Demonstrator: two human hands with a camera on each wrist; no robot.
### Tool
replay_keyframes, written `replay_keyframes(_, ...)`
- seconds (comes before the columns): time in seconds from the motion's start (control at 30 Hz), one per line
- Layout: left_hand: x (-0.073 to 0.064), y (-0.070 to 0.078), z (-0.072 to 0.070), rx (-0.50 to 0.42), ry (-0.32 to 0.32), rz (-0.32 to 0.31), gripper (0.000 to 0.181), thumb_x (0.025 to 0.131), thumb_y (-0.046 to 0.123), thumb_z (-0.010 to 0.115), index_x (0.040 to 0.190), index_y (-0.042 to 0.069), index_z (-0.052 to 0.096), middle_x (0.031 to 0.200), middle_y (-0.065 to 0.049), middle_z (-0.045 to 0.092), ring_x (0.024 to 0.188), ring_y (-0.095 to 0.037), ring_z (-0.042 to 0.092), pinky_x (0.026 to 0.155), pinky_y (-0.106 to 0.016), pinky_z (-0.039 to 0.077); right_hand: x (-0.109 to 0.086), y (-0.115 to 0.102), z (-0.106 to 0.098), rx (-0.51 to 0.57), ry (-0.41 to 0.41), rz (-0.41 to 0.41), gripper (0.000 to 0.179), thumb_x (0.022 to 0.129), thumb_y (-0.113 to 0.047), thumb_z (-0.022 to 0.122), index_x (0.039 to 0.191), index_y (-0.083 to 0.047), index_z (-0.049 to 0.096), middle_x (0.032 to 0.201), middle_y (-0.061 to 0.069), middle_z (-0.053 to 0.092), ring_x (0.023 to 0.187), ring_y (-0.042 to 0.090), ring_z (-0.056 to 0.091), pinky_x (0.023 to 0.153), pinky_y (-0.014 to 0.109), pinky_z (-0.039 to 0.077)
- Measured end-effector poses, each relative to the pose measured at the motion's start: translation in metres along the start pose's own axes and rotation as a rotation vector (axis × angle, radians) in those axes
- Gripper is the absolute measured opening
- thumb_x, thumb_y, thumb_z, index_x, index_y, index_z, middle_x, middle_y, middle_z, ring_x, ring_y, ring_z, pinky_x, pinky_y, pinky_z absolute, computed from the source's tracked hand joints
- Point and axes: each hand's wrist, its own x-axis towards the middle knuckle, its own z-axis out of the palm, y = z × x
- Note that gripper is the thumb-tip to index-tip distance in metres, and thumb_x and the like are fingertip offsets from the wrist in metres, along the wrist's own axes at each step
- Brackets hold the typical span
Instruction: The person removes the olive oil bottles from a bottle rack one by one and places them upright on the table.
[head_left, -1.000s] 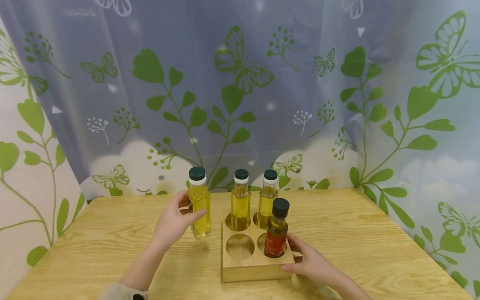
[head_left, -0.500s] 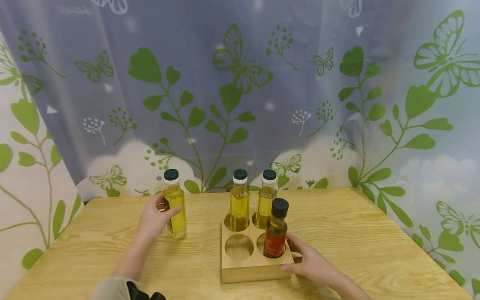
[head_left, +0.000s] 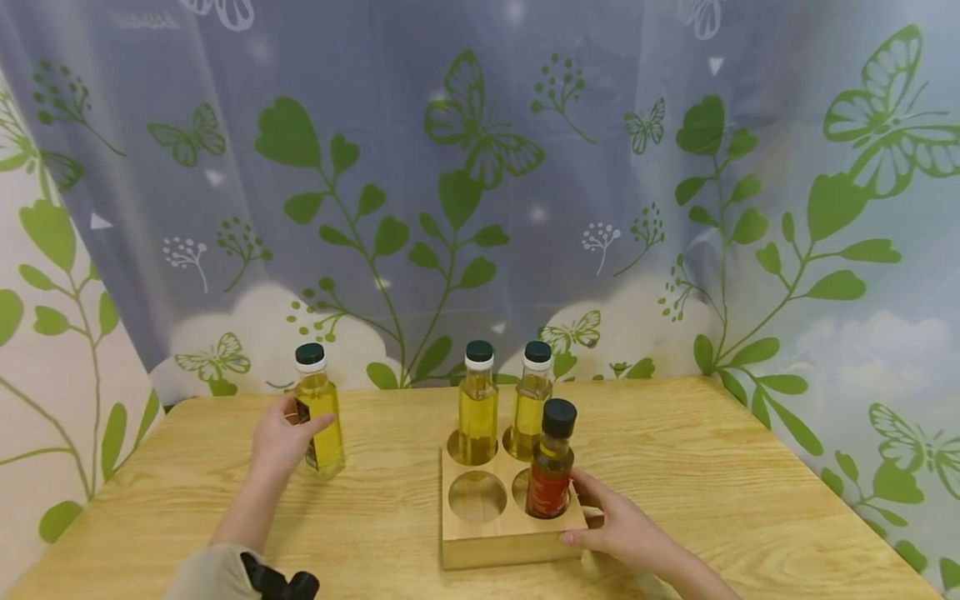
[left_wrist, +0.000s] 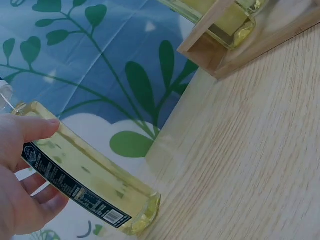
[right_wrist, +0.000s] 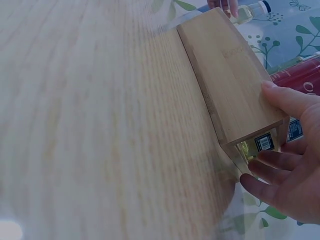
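Spanning the lower view, the desk (head_left: 390, 525) carries a rack (head_left: 506, 550) midway between its side edges, holding three bottles (head_left: 477, 412). The right hand (head_left: 618, 527), fingers loosely bent, grips the rack's right side; the left hand (head_left: 279, 440), part-curled, clasps an oil bottle (head_left: 321, 400) toward the desk's back left corner.

a blue-grey curtain (head_left: 585, 167) with green leaves (head_left: 288, 132) and butterflies (head_left: 467, 121) hangs behind a pale wood-grain table (head_left: 382, 508)
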Motion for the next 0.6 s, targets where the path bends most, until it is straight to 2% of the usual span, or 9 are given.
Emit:
replay_keyframes(0.27, -0.003, -0.002, -0.007, 0.032, 0.066, -0.034, 0.059, 0.086, 0.021, 0.063, 0.13, -0.009, 0.037, 0.124, -0.03, 0.043, 0.111, -0.043, 0.043, 0.094, -0.053, 0.037, -0.002, -0.001, 0.001, -0.008, 0.003, 0.003, 0.088, 0.083, -0.021, 0.071, 0.143, 0.012, 0.015, 0.14, 0.038, 0.024, 0.121, 0.05, 0.038, 0.089, 0.049, 0.046)
replay_keyframes(0.37, -0.003, -0.001, -0.007, 0.042, 0.063, -0.024, 0.063, 0.086, 0.021, 0.063, 0.131, -0.011, 0.034, 0.125, -0.032, 0.042, 0.113, -0.044, 0.043, 0.095, -0.054, 0.036, -0.002, -0.001, 0.0, -0.018, 0.013, 0.009, 0.088, 0.082, -0.022, 0.071, 0.143, 0.011, 0.016, 0.14, 0.037, 0.025, 0.121, 0.05, 0.038, 0.089, 0.049, 0.046)
replay_keyframes(0.43, -0.004, -0.001, -0.007, 0.039, 0.083, -0.013, 0.067, 0.086, 0.021, 0.064, 0.135, -0.011, 0.03, 0.126, -0.033, 0.039, 0.114, -0.045, 0.041, 0.096, -0.054, 0.035, -0.001, 0.0, 0.0, -0.023, 0.015, 0.013, 0.089, 0.082, -0.023, 0.072, 0.143, 0.011, 0.016, 0.139, 0.037, 0.026, 0.12, 0.049, 0.038, 0.088, 0.048, 0.046)
replay_keyframes(0.5, -0.005, 0.002, -0.004, 0.03, 0.145, 0.009, 0.071, 0.085, 0.019, 0.064, 0.137, -0.011, 0.026, 0.127, -0.033, 0.036, 0.115, -0.045, 0.038, 0.097, -0.054, 0.034, -0.001, 0.0, 0.0, -0.03, 0.014, 0.012, 0.089, 0.082, -0.024, 0.072, 0.143, 0.01, 0.017, 0.139, 0.037, 0.027, 0.12, 0.049, 0.038, 0.089, 0.048, 0.046)
replay_keyframes(0.6, -0.01, 0.009, 0.001, 0.008, 0.306, 0.098, 0.069, 0.083, 0.015, 0.067, 0.135, -0.009, 0.029, 0.126, -0.029, 0.036, 0.116, -0.042, 0.035, 0.097, -0.052, 0.033, -0.002, 0.0, 0.0, -0.031, 0.013, 0.009, 0.089, 0.082, -0.025, 0.072, 0.143, 0.01, 0.017, 0.138, 0.037, 0.028, 0.12, 0.049, 0.039, 0.088, 0.047, 0.047)
